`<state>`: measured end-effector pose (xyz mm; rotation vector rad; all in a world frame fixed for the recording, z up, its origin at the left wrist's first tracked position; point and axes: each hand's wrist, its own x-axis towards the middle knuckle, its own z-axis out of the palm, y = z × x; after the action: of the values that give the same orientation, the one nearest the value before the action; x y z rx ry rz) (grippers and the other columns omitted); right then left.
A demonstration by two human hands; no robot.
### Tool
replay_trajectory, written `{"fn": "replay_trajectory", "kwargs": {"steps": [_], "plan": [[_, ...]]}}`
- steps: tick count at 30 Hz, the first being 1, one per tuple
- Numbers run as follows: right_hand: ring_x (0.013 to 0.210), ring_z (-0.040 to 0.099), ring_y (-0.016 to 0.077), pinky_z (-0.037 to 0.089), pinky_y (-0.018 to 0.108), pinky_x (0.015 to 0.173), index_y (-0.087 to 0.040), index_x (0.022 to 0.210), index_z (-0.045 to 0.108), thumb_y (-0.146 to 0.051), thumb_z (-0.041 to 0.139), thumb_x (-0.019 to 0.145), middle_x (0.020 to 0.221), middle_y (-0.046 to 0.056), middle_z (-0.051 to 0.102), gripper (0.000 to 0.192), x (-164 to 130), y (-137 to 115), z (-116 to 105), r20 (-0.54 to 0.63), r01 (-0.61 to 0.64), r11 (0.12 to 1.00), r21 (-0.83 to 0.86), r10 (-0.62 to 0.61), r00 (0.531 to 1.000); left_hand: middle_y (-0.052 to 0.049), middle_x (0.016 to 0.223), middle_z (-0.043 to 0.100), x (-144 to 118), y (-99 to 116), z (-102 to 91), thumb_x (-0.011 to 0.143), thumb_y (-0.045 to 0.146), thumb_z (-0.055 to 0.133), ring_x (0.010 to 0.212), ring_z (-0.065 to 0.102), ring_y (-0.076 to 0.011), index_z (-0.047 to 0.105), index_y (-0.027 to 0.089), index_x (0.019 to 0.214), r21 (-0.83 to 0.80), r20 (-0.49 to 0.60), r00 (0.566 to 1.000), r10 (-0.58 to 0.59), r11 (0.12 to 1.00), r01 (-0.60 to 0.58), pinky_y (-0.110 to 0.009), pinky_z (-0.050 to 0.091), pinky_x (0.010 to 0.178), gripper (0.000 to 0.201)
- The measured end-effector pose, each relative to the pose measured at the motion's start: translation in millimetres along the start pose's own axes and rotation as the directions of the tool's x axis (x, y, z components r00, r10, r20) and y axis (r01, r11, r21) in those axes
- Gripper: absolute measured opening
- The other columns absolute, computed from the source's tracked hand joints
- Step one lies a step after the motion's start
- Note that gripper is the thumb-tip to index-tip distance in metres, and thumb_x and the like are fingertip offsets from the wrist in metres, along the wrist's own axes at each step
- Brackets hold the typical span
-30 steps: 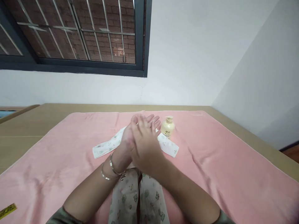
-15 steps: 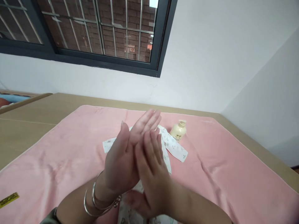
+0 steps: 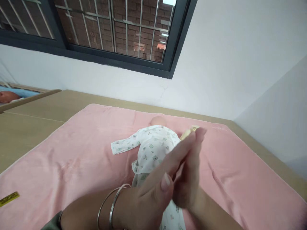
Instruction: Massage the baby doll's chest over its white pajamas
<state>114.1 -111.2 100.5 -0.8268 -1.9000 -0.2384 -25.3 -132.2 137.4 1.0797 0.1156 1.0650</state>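
Left hand [image 3: 153,188] and right hand [image 3: 189,179] press palm to palm, fingers straight, gripping nothing, above the doll [image 3: 153,150] lying mid-towel [image 3: 72,153]. Pink cloth lies open on both sides. A bottle [image 3: 189,131] peeks behind the fingertips.

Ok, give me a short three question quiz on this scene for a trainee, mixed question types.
1. True or false: the left hand and right hand are pressed palm to palm above the doll.
2. Multiple choice: what does the doll lie on? A) bare wood B) pink towel C) blue sheet
3. Fill in: the wrist with the bangles is the ____ one.

Key: 1 true; 2 B; 3 left.
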Motion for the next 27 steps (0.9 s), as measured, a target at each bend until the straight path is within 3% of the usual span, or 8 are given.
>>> {"fn": "replay_trajectory", "kwargs": {"steps": [2,4,8,14,17,19,23,27], "plan": [[0.157,0.002,0.0407,0.018,0.069,0.125,-0.021,0.166,0.0,-0.063,0.056,0.091,0.171,0.01,0.019,0.102,-14,-19,9,0.157,0.09,0.996,0.022,-0.092,0.983,0.003,0.165,0.039,6,8,-5.8,0.094,0.071,0.048,0.159,0.015,-0.0284,0.051,0.036,0.149,0.066,-0.098,0.992,0.075,0.995,-0.069,-0.044,0.017,0.131,0.065],[0.157,0.017,0.0335,0.024,0.061,0.127,-0.033,0.163,0.018,-0.053,0.068,0.088,0.164,0.005,0.038,0.092,-23,-32,15,0.246,0.176,0.983,0.042,-0.181,0.952,0.001,0.162,0.043,14,11,-12.4,0.095,0.074,0.042,0.158,0.018,-0.0298,0.051,0.034,0.149,0.116,-0.198,0.977,0.084,0.991,-0.061,-0.048,0.021,0.13,0.068],[0.156,0.023,0.029,0.015,0.055,0.13,-0.048,0.152,0.041,-0.062,0.058,0.09,0.156,-0.009,0.05,0.065,-16,-21,10,0.345,0.277,0.953,0.127,-0.304,0.888,0.006,0.158,0.049,20,-4,-17.6,0.094,0.069,0.045,0.157,0.022,-0.0304,0.046,0.045,0.149,0.12,-0.292,0.953,-0.075,0.986,0.115,-0.059,0.026,0.127,0.06],[0.158,0.007,0.0402,0.001,0.074,0.123,-0.04,0.158,0.034,-0.056,0.04,0.097,0.167,-0.002,0.031,0.064,15,18,-7,0.199,-0.03,0.998,-0.052,0.04,0.979,0.006,0.146,0.062,14,-33,-5.0,0.097,0.05,0.052,0.153,0.035,-0.0266,0.067,0.041,0.128,0.068,-0.15,0.976,-0.155,0.984,0.167,-0.048,0.027,0.13,0.036],[0.157,-0.004,0.0422,-0.003,0.08,0.117,-0.036,0.163,0.021,-0.046,0.041,0.098,0.17,0.002,0.023,0.069,17,9,-4,0.141,-0.128,0.98,-0.153,0.15,0.979,-0.001,0.144,0.063,17,-15,1.1,0.101,0.05,0.041,0.152,0.037,-0.0283,0.069,0.029,0.125,-0.041,-0.217,0.967,-0.133,0.991,0.127,-0.048,0.029,0.128,0.042],[0.158,-0.002,0.0402,-0.002,0.078,0.12,-0.032,0.165,0.012,-0.039,0.045,0.096,0.17,0.005,0.023,0.077,14,-5,1,0.203,-0.066,0.992,-0.11,0.087,0.975,-0.004,0.142,0.064,21,5,-1.6,0.099,0.05,0.044,0.15,0.04,-0.0294,0.067,0.026,0.127,-0.075,-0.331,0.937,-0.113,0.993,0.094,-0.049,0.032,0.127,0.043],[0.157,0.022,0.0307,0.021,0.058,0.127,-0.021,0.166,0.008,-0.038,0.049,0.096,0.168,0.01,0.029,0.082,9,-26,6,0.407,0.105,0.982,0.158,-0.161,0.899,-0.009,0.141,0.064,43,27,-35.8,0.103,0.046,0.031,0.141,0.053,-0.0296,0.052,0.022,0.143,-0.002,-0.487,0.872,-0.04,0.999,0.045,-0.051,0.042,0.119,0.051],[0.15,0.039,0.0234,0.039,0.044,0.121,-0.026,0.162,0.027,-0.029,0.048,0.097,0.164,0.007,0.037,0.068,7,-7,19,0.386,0.023,0.966,0.256,-0.124,0.914,-0.015,0.137,0.066,80,2,-99.8,0.101,0.037,0.033,0.131,0.062,-0.0249,0.052,0.015,0.138,0.233,-0.611,0.789,0.067,0.968,0.098,-0.042,0.048,0.112,0.047]]}}
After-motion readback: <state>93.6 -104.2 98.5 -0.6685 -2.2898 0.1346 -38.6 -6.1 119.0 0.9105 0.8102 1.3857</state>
